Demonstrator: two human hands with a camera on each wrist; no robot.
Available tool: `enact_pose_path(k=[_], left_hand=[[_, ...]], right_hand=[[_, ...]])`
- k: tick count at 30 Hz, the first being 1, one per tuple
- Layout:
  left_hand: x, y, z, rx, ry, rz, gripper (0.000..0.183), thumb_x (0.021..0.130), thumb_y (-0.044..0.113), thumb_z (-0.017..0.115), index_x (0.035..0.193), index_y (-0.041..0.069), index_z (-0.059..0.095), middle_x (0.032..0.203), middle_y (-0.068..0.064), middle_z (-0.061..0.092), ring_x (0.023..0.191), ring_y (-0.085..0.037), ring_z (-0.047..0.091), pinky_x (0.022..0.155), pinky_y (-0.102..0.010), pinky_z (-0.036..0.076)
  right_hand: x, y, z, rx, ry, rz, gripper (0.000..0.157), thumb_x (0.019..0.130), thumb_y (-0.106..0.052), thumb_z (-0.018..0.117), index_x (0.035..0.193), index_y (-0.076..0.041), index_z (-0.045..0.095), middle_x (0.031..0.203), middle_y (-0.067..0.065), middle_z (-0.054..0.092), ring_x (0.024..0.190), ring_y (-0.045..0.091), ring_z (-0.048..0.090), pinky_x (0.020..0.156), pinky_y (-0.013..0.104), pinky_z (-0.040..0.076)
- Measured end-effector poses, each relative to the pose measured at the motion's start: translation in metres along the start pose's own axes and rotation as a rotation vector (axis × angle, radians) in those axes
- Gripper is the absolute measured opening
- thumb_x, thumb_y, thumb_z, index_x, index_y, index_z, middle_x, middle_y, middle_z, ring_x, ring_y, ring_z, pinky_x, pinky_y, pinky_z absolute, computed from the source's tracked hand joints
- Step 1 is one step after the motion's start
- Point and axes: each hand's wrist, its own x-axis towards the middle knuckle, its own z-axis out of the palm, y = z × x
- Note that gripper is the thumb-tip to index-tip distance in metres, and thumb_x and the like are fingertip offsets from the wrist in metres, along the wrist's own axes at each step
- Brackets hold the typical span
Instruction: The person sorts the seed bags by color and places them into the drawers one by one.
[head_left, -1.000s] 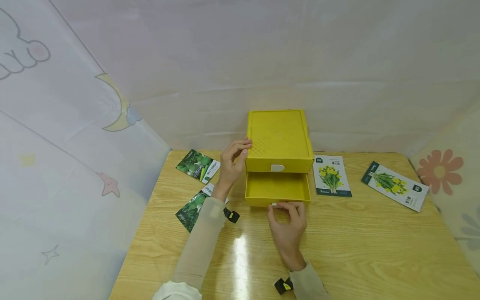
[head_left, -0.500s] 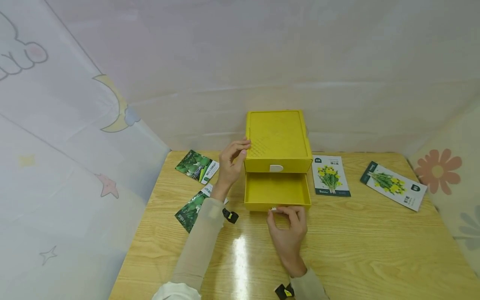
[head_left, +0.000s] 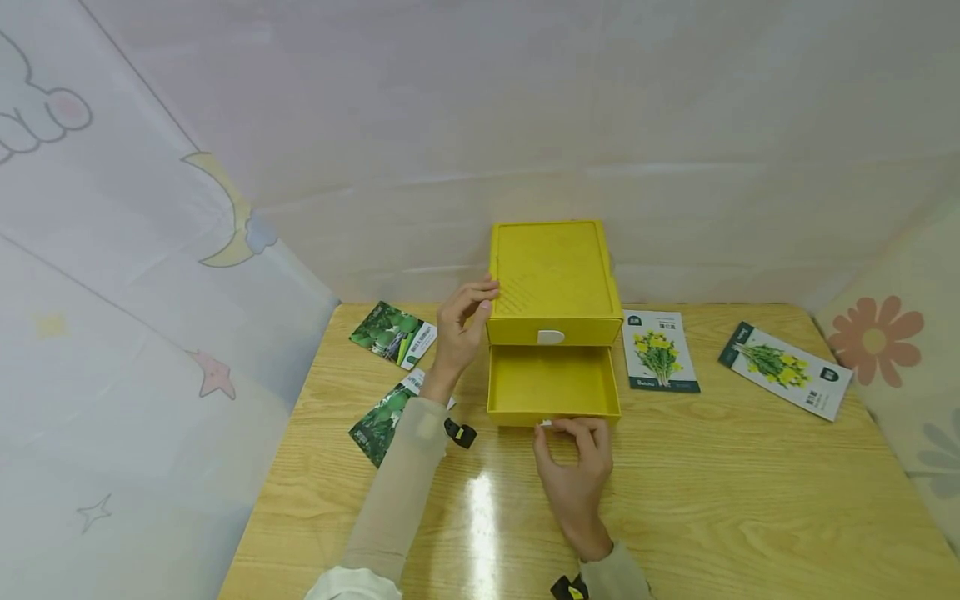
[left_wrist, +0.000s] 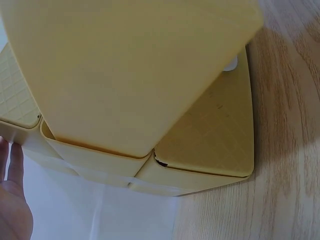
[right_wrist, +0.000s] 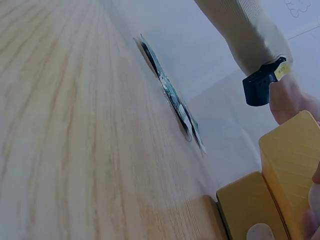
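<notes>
A yellow drawer unit (head_left: 553, 271) stands against the back wall. Its middle drawer (head_left: 553, 419) sticks out towards the front, and the visible inside is bare. With thumb and fingertips, my right hand (head_left: 576, 479) pinches the white knob (head_left: 547, 423) on that drawer's front. My left hand (head_left: 461, 333) rests against the unit's upper left edge, fingers fairly straight. In the left wrist view the pulled-out drawer (left_wrist: 125, 75) juts out between a closed upper drawer and a closed bottom drawer (left_wrist: 215, 127).
Two green seed packets (head_left: 393, 333) lie left of the unit, one partly under the left forearm. On the right are two packets with yellow flowers, one beside the unit (head_left: 662, 352) and one farther off (head_left: 786, 369). A printed cloth wall (head_left: 420, 150) encloses the wooden table (head_left: 720, 500).
My right hand has drawn the middle drawer a little farther out, towards the front edge. The left hand has stayed at the unit's side.
</notes>
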Motion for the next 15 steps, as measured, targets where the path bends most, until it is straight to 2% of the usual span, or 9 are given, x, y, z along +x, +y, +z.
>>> enact_pose_path(k=[4,9,15], left_hand=[[-0.001,-0.001,0.0,0.003,0.005,-0.005,0.017,0.09,-0.018,0.051,0.102,-0.018,0.062,0.11,-0.036,0.058,0.117,-0.053,0.05,0.092,-0.044,0.051],[-0.001,-0.001,0.001,0.01,0.011,-0.02,0.017,0.092,-0.015,0.05,0.103,-0.018,0.062,0.112,-0.035,0.058,0.118,-0.051,0.05,0.093,-0.043,0.051],[-0.001,0.004,0.002,0.03,0.017,-0.047,0.019,0.091,-0.017,0.051,0.105,-0.018,0.063,0.114,-0.035,0.058,0.118,-0.051,0.05,0.092,-0.042,0.051]], right_hand=[[-0.002,0.003,0.0,-0.021,0.002,-0.014,0.03,0.059,0.018,0.08,0.084,0.007,0.067,0.086,0.022,0.051,0.073,0.033,0.051,0.073,0.017,0.044],[-0.011,0.018,-0.002,-0.041,0.002,-0.024,0.032,0.06,0.013,0.083,0.088,0.005,0.069,0.089,0.02,0.054,0.075,0.032,0.051,0.072,0.019,0.042],[-0.017,0.029,-0.004,-0.034,0.008,-0.027,0.031,0.063,0.008,0.083,0.091,0.002,0.07,0.09,0.017,0.055,0.075,0.021,0.05,0.068,0.02,0.041]])
